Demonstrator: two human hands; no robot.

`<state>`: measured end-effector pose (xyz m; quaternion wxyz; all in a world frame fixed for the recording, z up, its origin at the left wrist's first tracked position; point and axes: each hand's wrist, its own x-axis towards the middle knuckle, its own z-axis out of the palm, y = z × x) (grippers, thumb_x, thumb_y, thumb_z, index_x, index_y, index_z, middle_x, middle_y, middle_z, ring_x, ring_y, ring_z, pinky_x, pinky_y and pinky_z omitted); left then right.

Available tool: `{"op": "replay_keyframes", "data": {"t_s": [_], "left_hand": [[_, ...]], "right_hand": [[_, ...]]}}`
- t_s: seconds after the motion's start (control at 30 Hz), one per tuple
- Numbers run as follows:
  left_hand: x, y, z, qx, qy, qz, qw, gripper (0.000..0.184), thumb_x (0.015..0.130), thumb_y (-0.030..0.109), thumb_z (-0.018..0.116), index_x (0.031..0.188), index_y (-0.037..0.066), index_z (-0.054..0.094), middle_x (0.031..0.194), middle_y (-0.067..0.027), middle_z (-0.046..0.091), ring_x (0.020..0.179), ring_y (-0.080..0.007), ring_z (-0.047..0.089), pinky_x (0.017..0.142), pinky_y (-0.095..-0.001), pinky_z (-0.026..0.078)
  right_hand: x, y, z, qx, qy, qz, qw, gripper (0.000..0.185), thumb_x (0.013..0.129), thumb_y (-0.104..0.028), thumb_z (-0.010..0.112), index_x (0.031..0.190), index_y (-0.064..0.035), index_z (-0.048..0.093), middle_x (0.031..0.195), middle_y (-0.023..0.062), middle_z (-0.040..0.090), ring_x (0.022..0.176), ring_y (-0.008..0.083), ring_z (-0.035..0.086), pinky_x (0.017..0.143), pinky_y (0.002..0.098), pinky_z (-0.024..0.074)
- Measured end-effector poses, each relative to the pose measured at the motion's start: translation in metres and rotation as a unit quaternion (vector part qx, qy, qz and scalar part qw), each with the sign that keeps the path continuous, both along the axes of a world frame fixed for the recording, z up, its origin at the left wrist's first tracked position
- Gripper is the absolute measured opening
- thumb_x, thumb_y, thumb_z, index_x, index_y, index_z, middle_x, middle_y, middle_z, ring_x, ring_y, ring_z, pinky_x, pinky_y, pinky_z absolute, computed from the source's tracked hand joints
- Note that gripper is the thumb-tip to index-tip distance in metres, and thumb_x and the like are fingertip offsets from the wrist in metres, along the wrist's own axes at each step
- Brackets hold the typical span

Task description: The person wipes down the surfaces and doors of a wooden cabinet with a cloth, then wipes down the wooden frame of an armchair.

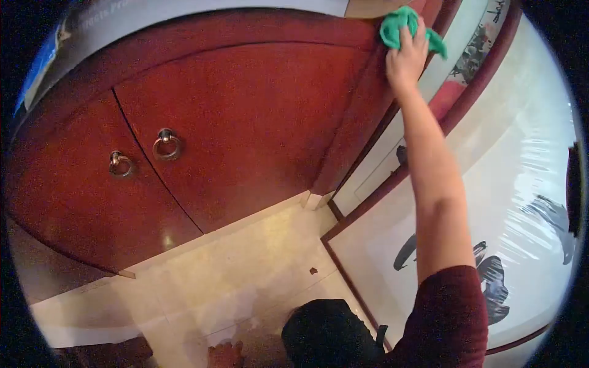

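Note:
My right hand [408,60] is closed on a green cloth [399,27], its arm stretched up across the view. The cloth is bunched under the fingers against the top right corner of a red wooden cabinet [245,116], with one end hanging to the right. Low in the view, at the bottom edge, my left hand [225,354] shows only in part, dim and over the floor. Its fingers are too unclear to read.
Two ring handles [166,145] hang on the cabinet doors. Framed pictures [380,245] lean at the right, one under shiny wrap. A small dark scrap [313,270] lies on the tiled floor [245,270]. A dark shape [331,334] fills the bottom middle.

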<state>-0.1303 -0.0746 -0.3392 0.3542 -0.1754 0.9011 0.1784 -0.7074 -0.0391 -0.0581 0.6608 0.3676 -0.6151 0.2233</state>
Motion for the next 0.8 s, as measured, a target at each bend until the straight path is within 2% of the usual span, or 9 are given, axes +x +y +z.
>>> {"op": "replay_keyframes", "data": {"t_s": [0.07, 0.13, 0.2, 0.27, 0.37, 0.47, 0.53, 0.7, 0.8], "left_hand": [[0.002, -0.001, -0.001, -0.001, 0.011, 0.01, 1.0, 0.038, 0.087, 0.027, 0.051, 0.118, 0.006, 0.047, 0.103, -0.0153, 0.057, 0.093, -0.0297, 0.057, 0.077, -0.044, 0.045], [0.003, -0.002, -0.003, -0.007, 0.008, 0.006, 1.0, 0.038, 0.087, 0.028, 0.051, 0.118, 0.006, 0.047, 0.103, -0.0152, 0.057, 0.093, -0.0291, 0.057, 0.077, -0.0438, 0.045], [0.005, 0.0, -0.011, -0.019, -0.004, -0.003, 1.0, 0.039, 0.087, 0.03, 0.05, 0.119, 0.007, 0.046, 0.103, -0.0152, 0.057, 0.092, -0.0287, 0.057, 0.077, -0.0438, 0.045], [0.012, 0.003, -0.02, -0.032, -0.001, -0.023, 0.999, 0.041, 0.087, 0.031, 0.051, 0.12, 0.007, 0.045, 0.103, -0.0149, 0.057, 0.092, -0.0289, 0.057, 0.076, -0.0444, 0.046], [0.009, 0.002, -0.018, -0.014, -0.031, -0.01, 0.999, 0.044, 0.086, 0.033, 0.052, 0.121, 0.008, 0.044, 0.104, -0.0146, 0.056, 0.092, -0.0293, 0.057, 0.075, -0.0454, 0.046], [0.012, 0.003, -0.018, -0.013, -0.047, -0.01, 0.999, 0.045, 0.085, 0.033, 0.053, 0.121, 0.008, 0.044, 0.104, -0.0147, 0.056, 0.091, -0.0297, 0.057, 0.074, -0.0461, 0.046], [0.019, 0.004, -0.018, -0.005, -0.041, 0.0, 0.999, 0.045, 0.083, 0.031, 0.055, 0.12, 0.008, 0.045, 0.104, -0.0149, 0.056, 0.091, -0.03, 0.057, 0.074, -0.0461, 0.046], [0.021, 0.008, -0.008, -0.01, 0.0, 0.019, 1.0, 0.045, 0.08, 0.026, 0.057, 0.119, 0.007, 0.047, 0.102, -0.0144, 0.056, 0.089, -0.0299, 0.057, 0.073, -0.0446, 0.046], [0.03, 0.013, -0.018, -0.009, 0.011, 0.044, 0.999, 0.044, 0.078, 0.025, 0.059, 0.118, 0.008, 0.049, 0.098, -0.0131, 0.056, 0.087, -0.0281, 0.057, 0.072, -0.0427, 0.046]], "right_hand": [[0.005, -0.003, -0.048, -0.003, -0.041, -0.004, 0.999, 0.049, 0.063, 0.002, 0.052, 0.111, -0.0075, 0.054, 0.136, 0.0173, 0.032, 0.118, 0.0437, 0.034, 0.099, 0.05, 0.0269], [0.009, -0.005, -0.091, 0.004, -0.049, -0.041, 0.998, 0.053, 0.062, 0.0, 0.056, 0.113, -0.0123, 0.055, 0.139, 0.0118, 0.029, 0.113, 0.0468, 0.038, 0.095, 0.0539, 0.0322], [0.019, -0.006, -0.131, 0.007, -0.085, -0.045, 0.995, 0.052, 0.061, 0.001, 0.058, 0.111, -0.0131, 0.057, 0.14, 0.0115, 0.03, 0.112, 0.0486, 0.037, 0.093, 0.0544, 0.0323], [0.026, -0.006, -0.171, 0.033, -0.136, -0.061, 0.988, 0.051, 0.062, 0.001, 0.058, 0.111, -0.0136, 0.058, 0.14, 0.0129, 0.029, 0.113, 0.0486, 0.036, 0.094, 0.0549, 0.0307], [0.033, -0.003, -0.233, 0.056, -0.215, -0.02, 0.975, 0.05, 0.063, 0.006, 0.052, 0.111, -0.0085, 0.056, 0.14, 0.0182, 0.024, 0.121, 0.0491, 0.027, 0.1, 0.0562, 0.0222], [0.032, 0.0, -0.296, 0.07, -0.266, -0.053, 0.96, 0.052, 0.063, 0.003, 0.057, 0.113, -0.0136, 0.056, 0.142, 0.0174, 0.022, 0.12, 0.0487, 0.029, 0.097, 0.0561, 0.0263], [0.038, -0.003, -0.331, 0.059, -0.306, -0.043, 0.949, 0.053, 0.063, 0.004, 0.056, 0.113, -0.0146, 0.055, 0.143, 0.018, 0.018, 0.122, 0.0497, 0.026, 0.099, 0.0562, 0.0242], [0.065, -0.017, -0.392, 0.047, -0.391, -0.058, 0.917, 0.048, 0.066, 0.005, 0.055, 0.108, -0.0177, 0.057, 0.145, 0.0196, 0.005, 0.123, 0.0524, 0.021, 0.102, 0.0529, 0.0245], [0.084, -0.027, -0.412, 0.04, -0.519, -0.064, 0.851, 0.043, 0.067, 0.006, 0.055, 0.105, -0.0152, 0.058, 0.145, 0.0198, 0.002, 0.123, 0.0528, 0.021, 0.101, 0.0525, 0.0258]]}}
